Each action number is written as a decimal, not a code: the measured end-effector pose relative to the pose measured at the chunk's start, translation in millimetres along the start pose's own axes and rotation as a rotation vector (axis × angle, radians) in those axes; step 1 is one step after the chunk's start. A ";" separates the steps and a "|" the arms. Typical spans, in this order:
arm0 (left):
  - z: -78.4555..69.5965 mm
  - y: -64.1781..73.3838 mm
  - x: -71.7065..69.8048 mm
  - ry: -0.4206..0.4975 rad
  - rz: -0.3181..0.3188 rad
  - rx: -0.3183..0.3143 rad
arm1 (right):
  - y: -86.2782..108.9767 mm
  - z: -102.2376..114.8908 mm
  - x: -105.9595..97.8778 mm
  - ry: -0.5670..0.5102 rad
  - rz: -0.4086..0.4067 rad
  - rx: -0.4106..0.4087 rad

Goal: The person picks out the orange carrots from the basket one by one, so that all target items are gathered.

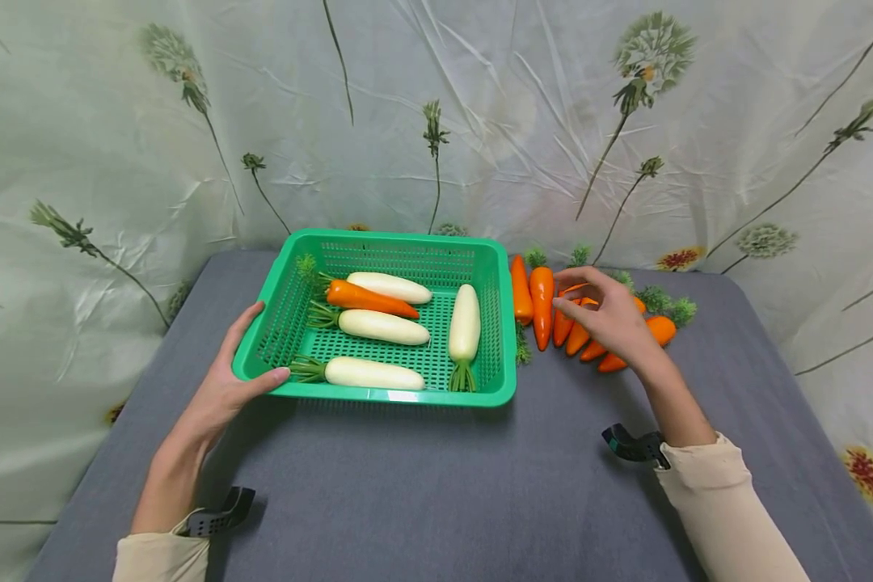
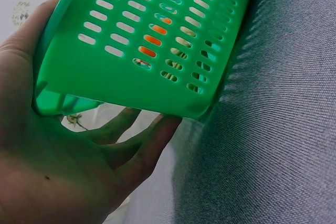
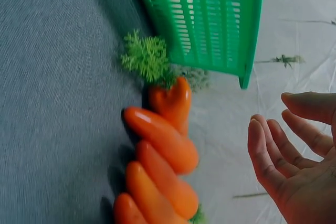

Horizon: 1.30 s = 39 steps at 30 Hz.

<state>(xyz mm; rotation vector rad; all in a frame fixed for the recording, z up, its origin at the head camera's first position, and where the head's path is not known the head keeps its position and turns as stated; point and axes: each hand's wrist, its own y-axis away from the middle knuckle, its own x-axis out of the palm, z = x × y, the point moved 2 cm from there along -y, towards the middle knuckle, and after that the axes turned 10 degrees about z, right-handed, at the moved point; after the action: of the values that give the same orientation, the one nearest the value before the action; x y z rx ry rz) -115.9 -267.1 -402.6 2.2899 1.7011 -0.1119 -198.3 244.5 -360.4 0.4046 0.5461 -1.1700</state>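
My left hand (image 1: pixel 221 392) grips the left end of a green plastic basket (image 1: pixel 508 331), its thumb on the front rim near the corner. In the left wrist view, that hand (image 2: pixel 58 166) bends around the basket's corner. Inside lie several white radishes (image 1: pixel 384 326) and one orange carrot (image 1: pixel 371 298). My right hand (image 1: pixel 611 315) hovers over a row of carrots (image 1: pixel 541 307) right of the basket and partly hides them. The right wrist view shows this hand (image 3: pixel 299 171) with thumb and fingers apart, holding nothing, away from the carrots (image 3: pixel 163 140).
The grey cloth-covered table (image 1: pixel 422 485) extends in front of the basket. A pale curtain (image 1: pixel 378 121) printed with flowers hangs behind and beside it. Green carrot tops (image 1: pixel 676 307) stick out toward the table's back right. Each wrist wears a black band (image 1: pixel 636 444).
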 end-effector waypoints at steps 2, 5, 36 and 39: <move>0.1 0.3 0.0 0.002 0.001 -0.002 | -2.8 3.7 3.7 -0.008 0.010 -0.014; 0.5 0.4 -0.1 0.002 -0.001 -0.002 | -6.9 9.3 9.6 -0.025 0.026 -0.029; -1.0 0.5 0.5 0.007 -0.010 -0.001 | -49.6 57.5 55.0 -0.128 0.127 -0.164; -0.9 0.6 0.7 -0.001 -0.015 -0.005 | -54.5 62.3 60.2 -0.137 0.163 -0.167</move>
<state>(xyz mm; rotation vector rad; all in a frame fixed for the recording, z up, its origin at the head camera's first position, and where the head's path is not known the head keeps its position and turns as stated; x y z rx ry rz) -115.2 -266.3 -401.9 2.2730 1.7166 -0.1119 -220.3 145.4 -347.4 0.2193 0.4780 -0.9792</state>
